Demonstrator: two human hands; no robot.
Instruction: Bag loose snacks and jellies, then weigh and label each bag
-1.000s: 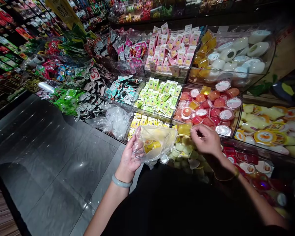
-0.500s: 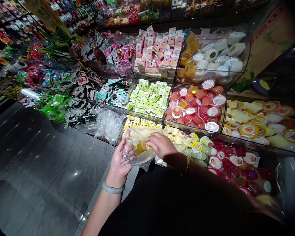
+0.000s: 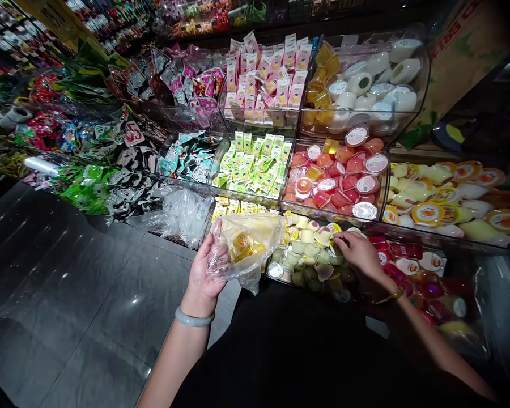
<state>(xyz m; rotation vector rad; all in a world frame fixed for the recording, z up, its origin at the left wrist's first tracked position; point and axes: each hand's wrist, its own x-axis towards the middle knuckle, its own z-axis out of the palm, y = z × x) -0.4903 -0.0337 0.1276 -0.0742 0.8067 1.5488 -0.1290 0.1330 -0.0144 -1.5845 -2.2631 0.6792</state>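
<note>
Head view: the left hand (image 3: 204,266) is clamped on the mouth of a thin clear plastic bag (image 3: 249,246), fingers curled into the gathered film and thumb pressed along its edge, so the opening gapes toward the right. A few yellow jelly cups (image 3: 244,245) sit low inside the bag. The right hand (image 3: 357,252) lies just right of the bag in the bin of pale green and yellow jelly cups (image 3: 310,249), fingers loosely bent and close together, fingertips touching a cup; whether one is actually pinched I cannot tell. The bag looks limp, light and slippery, likely to sag as it fills, so it is best gripped by the bunched rim. The cups seem small, light and smooth, with peel lids easily dented, so best taken by the sides. Beyond the bag sits a bin of red and orange jelly cups (image 3: 340,178), left of that green sachets (image 3: 255,167), and a loose wad of plastic bags (image 3: 181,212) lies left of the held bag
</note>
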